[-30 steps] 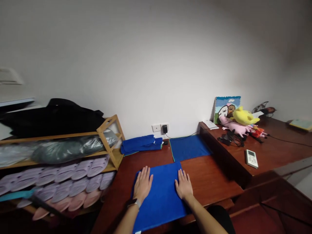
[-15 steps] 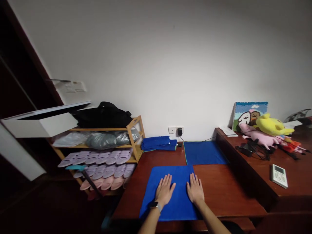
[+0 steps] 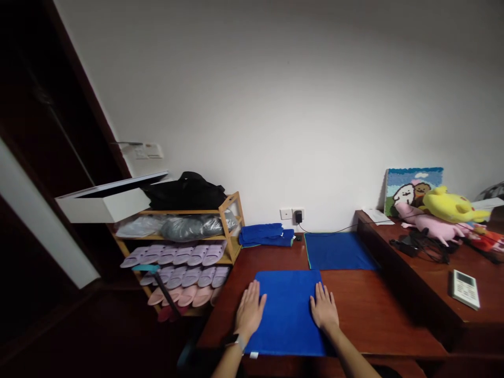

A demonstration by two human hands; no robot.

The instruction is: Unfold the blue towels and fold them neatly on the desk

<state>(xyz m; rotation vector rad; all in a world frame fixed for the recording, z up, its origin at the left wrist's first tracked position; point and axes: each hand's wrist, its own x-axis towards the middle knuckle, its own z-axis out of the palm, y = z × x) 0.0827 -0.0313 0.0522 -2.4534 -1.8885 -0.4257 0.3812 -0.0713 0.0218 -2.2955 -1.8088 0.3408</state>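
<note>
A bright blue cloth (image 3: 289,315) lies spread flat near the front edge of the brown wooden desk (image 3: 366,310), with a small white tag at its lower left edge. My left hand (image 3: 251,310) rests palm down over the cloth's left edge, fingers stretched out. On the right edge lies my right hand (image 3: 324,308), also flat with its fingers extended. Neither hand grasps anything. Behind it, a second blue cloth (image 3: 340,251) with a green-edged left side is laid out flat by the wall. Folded blue cloths (image 3: 265,235) are stacked at the back left.
A wooden shoe rack (image 3: 232,226) holding lilac slippers (image 3: 192,254) and a black bag (image 3: 187,191) stands left of the desk. A charger (image 3: 298,216) sits in the wall socket. The raised right surface carries plush toys (image 3: 449,205) and a white calculator-like device (image 3: 465,289).
My left hand has slid left from the cloth's inner area to its left edge. My right hand stays on the right edge. The head view has turned slightly left.
</note>
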